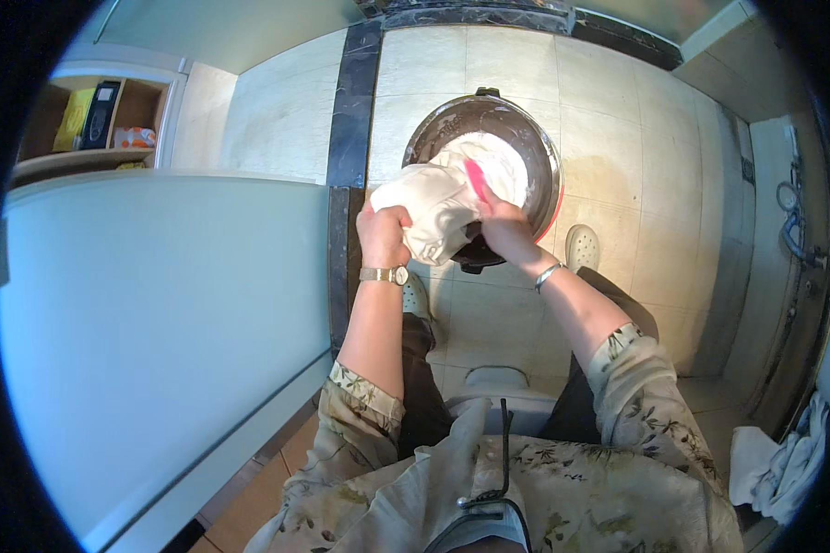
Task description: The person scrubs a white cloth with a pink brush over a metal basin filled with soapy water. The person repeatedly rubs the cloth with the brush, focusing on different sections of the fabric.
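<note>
A white cloth (424, 205) hangs bunched over the left side of a dark basin (544, 157) on the floor. My left hand (384, 234) is closed on the cloth's left edge, just outside the rim. In my right hand (507, 229) is a long pink brush (476, 181), pressed against or close over the cloth; its bristles do not show. White suds or more white fabric (500, 158) fill the middle of the basin, and I cannot tell which. Dark handles stick out at the basin's far and near sides.
A frosted glass panel (166, 323) stands close on my left, beside a dark stone strip (352, 111). Open shelves (92, 120) hold several packets. My shoes (582, 247) flank the basin's near side. Wall-mounted shower fittings (793, 230) and a crumpled light cloth (784, 461) are on the right.
</note>
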The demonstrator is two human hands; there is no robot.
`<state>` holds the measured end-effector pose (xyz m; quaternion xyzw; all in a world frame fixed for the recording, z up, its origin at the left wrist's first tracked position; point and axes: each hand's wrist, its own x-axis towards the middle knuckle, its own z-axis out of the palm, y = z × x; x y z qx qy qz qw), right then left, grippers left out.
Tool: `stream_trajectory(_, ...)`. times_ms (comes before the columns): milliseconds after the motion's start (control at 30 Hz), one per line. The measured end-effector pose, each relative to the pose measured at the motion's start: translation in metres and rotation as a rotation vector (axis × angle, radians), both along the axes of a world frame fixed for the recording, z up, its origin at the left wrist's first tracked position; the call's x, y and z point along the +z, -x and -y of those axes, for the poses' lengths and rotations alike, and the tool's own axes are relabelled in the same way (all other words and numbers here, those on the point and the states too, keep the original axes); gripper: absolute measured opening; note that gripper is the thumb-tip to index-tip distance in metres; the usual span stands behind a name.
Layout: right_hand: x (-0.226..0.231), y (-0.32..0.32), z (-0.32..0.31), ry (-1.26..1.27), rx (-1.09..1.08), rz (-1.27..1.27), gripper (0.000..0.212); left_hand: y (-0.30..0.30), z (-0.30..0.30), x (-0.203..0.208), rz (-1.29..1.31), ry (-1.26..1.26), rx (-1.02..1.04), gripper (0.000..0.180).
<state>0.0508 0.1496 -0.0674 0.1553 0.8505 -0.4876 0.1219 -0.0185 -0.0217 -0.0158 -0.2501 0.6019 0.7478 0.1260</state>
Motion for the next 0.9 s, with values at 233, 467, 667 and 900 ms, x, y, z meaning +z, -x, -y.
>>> stream_trajectory(233, -0.001, 0.002, 0.012, -0.091, 0.149, 0.025, 0.040, -0.006, -0.009, 0.015, -0.004, -0.003, -0.046, 0.049)
stream_trajectory(467, 0.035, 0.001, 0.043, 0.030, 0.252, -0.050, 0.042, -0.005, 0.011, 0.005, -0.019, 0.022, 0.000, 0.050)
stream_trajectory(667, 0.000, 0.012, 0.005, -0.045, 0.154, 0.126, 0.047, -0.013, -0.010, 0.010, -0.076, 0.143, -0.198, 0.044)
stream_trajectory(900, 0.020, 0.034, -0.006, 0.183, -0.234, -0.101, 0.040, -0.002, -0.003, 0.024, -0.679, 0.466, -0.335, 0.028)
